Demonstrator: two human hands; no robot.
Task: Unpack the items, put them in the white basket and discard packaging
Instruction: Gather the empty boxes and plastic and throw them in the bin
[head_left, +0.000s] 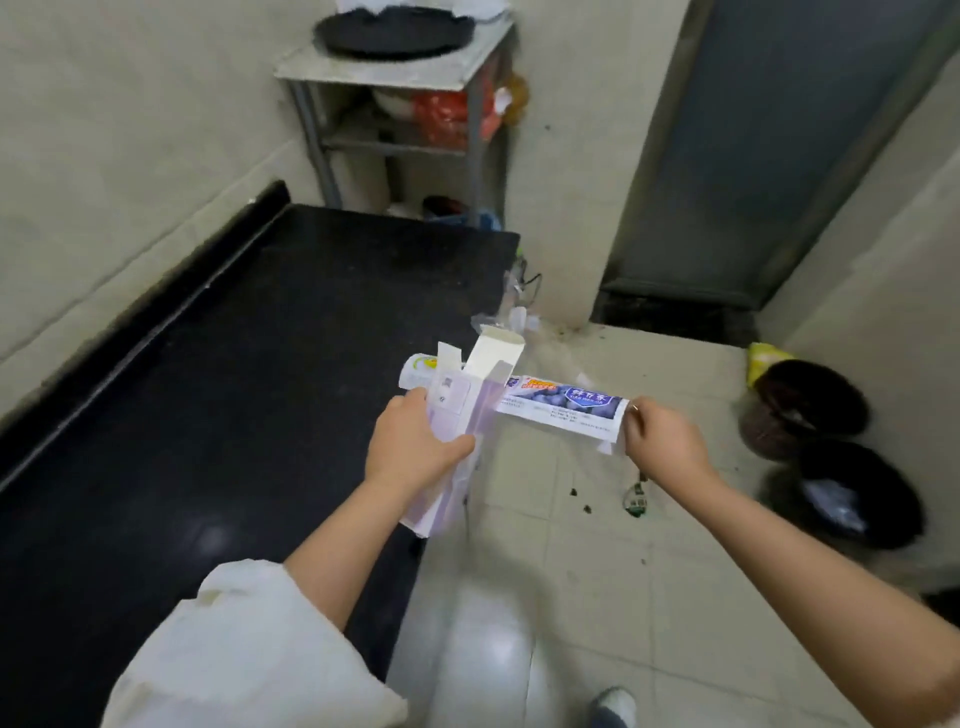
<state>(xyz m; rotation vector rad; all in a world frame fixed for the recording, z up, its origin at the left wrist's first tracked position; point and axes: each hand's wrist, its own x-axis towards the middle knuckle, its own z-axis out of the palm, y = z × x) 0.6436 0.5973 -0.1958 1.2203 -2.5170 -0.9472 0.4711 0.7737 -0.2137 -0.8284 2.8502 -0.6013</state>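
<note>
Over the right edge of the black countertop your left hand grips a pale purple carton, fingers curled round its upper part, thumb on the near face. Carton is tilted, its top flaps standing open, lower end pointing down toward you. A white tube end shows just behind the carton's open top, resting on or just over the counter; cannot tell which.

Your right hand pinches the flat crimped end of a toothpaste tube with blue-and-white printing. Tube lies roughly level between both hands; its far end meets the carton near the open top, and whether it is still partly inside is not clear. Right hand and tube are out over the tiled floor, not the counter.

White basket is not in view.

Elsewhere: loose white sleeve on your left arm; right forearm bare. Metal shelf stand at the back with a dark round pan on top and red bags underneath. Clear plastic scraps on the floor by the counter's far corner. Two dark round bowls on the floor at right, near the wall, a yellow item just behind them. Small green thing on the tiles below your right wrist. Shoe toe at the bottom edge.
</note>
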